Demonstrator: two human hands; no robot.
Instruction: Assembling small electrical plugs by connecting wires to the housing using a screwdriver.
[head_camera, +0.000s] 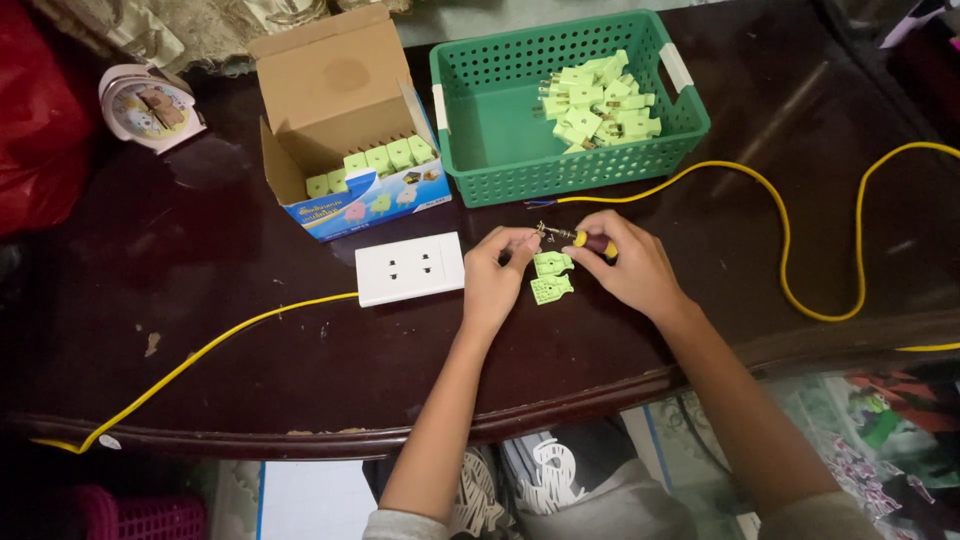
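From my remote seat I see both hands working close together near the middle of the dark wooden bench (230, 330). My left hand (492, 280) has its grip pinched together on a small metal part (541, 233) at the end of the yellow cable (790, 250), thumb and forefinger closed on it. My right hand (632, 272) has its grip clamped around a small screwdriver (590, 241) with a yellow and dark red handle, whose tip points left toward that metal part. Just below the tool, between the two hands, two pale green plug shell halves (551, 277) lie on the bench, one just above the other; I cannot tell whether they touch.

Just left of the left hand sits a white double socket block (409, 268), with a yellow lead (200, 355) running off toward the bench's left edge. Behind the hands stands a green perforated plastic basket (487, 120) holding a heap of pale green plugs (598, 100). Left of it is an open cardboard box (335, 90) with a row of the same green plugs along its front. A small pink clock (150, 105) lies at the far left, beside something red (35, 110)
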